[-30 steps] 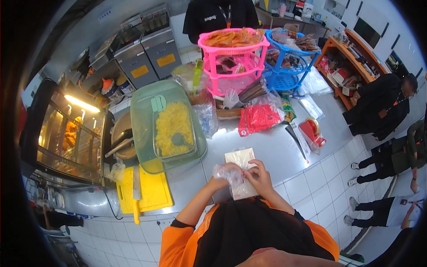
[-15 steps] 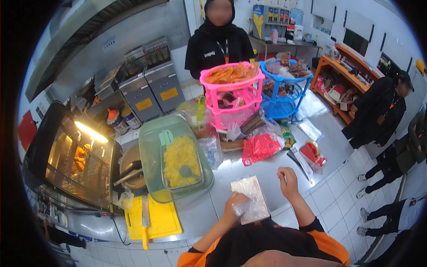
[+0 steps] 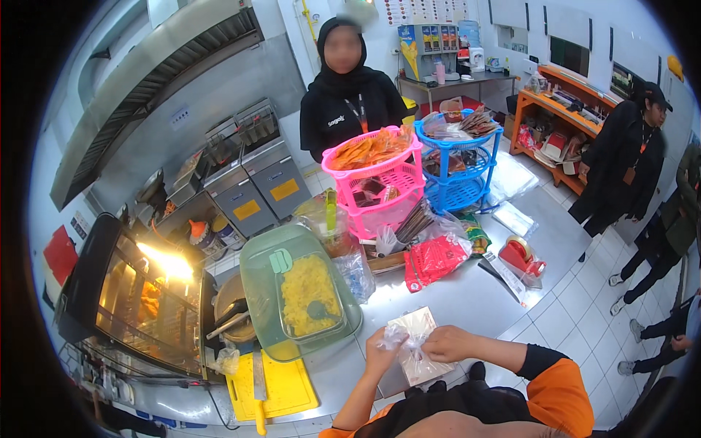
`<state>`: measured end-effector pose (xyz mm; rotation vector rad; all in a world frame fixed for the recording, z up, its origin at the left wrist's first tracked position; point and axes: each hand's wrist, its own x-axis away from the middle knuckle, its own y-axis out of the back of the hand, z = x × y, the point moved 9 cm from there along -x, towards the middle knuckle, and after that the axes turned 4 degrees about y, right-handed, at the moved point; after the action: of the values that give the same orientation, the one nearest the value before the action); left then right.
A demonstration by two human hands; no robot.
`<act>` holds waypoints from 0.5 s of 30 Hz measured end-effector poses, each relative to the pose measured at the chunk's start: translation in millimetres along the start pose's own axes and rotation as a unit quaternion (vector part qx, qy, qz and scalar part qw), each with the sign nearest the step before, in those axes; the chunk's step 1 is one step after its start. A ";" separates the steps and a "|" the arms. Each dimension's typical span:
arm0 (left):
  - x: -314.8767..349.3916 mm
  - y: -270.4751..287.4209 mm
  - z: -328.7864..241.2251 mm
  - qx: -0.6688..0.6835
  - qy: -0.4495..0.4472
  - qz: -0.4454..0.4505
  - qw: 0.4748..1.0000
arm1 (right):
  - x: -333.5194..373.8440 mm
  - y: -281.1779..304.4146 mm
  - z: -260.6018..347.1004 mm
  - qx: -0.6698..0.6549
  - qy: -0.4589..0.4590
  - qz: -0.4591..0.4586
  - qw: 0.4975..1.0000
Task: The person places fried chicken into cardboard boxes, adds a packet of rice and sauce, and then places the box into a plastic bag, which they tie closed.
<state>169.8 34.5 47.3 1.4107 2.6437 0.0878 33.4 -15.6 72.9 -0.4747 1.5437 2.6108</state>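
Both the left hand (image 3: 380, 353) and right hand (image 3: 447, 343) pinch clear plastic (image 3: 411, 344), close together over a white box (image 3: 423, 374) just right of the green tub (image 3: 261, 292). It holds yellow food (image 3: 307, 288) in a clear tray (image 3: 336, 323); beyond it stands a pink rack (image 3: 369, 174) of orange packets (image 3: 376, 150); right of it lies a printed red packet (image 3: 438, 261).

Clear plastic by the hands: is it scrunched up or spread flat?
Scrunched up: the clear plastic bunches in wrinkles between the left hand and right hand, over the white box.

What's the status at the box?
Left grip, right grip: both on clear plastic. White box below. Plastic partly covers its top.
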 end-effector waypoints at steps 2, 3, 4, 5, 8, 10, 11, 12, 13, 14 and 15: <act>5.5 11.5 4.4 -0.042 0.069 -0.073 0.994 | 23.7 9.5 -23.2 -0.036 -0.014 -0.067 0.997; 11.5 19.5 3.5 -0.063 0.102 -0.114 0.986 | 45.7 15.3 -41.1 -0.052 -0.026 -0.105 0.993; 18.3 21.2 -6.4 -0.041 0.099 -0.143 0.984 | 76.5 22.9 -74.8 0.005 -0.120 -0.145 0.982; 28.1 24.1 -23.8 -0.024 0.042 -0.181 0.982 | 109.2 32.2 -102.7 0.058 -0.208 -0.181 0.960; 64.1 17.2 -87.6 0.033 -0.125 -0.272 0.954 | 200.3 76.6 -130.7 0.221 -0.351 -0.313 0.854; 78.3 -16.7 -124.5 -0.030 -0.250 -0.249 0.935 | 243.1 71.5 -145.1 0.324 -0.412 -0.281 0.804; 86.3 -35.1 -140.6 -0.064 -0.311 -0.237 0.918 | 250.2 69.4 -156.1 0.285 -0.417 -0.283 0.815; 87.3 -63.3 -144.3 -0.073 -0.321 -0.200 0.923 | 252.5 67.6 -164.2 0.248 -0.420 -0.281 0.826; 82.7 -98.4 -146.0 -0.074 -0.341 -0.139 0.927 | 254.8 65.6 -174.6 0.210 -0.424 -0.278 0.836; 68.7 -136.1 -123.3 -0.054 -0.252 -0.063 0.964 | 258.6 60.2 -191.5 0.213 -0.449 -0.253 0.830; 56.3 -172.3 -85.8 -0.017 -0.142 0.018 0.990 | 255.7 56.8 -192.6 0.187 -0.448 -0.247 0.839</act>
<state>-15.8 -13.5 106.0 1.3483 2.3756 -0.0598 -178.1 -234.3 -41.7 0.3235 1.2760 1.6480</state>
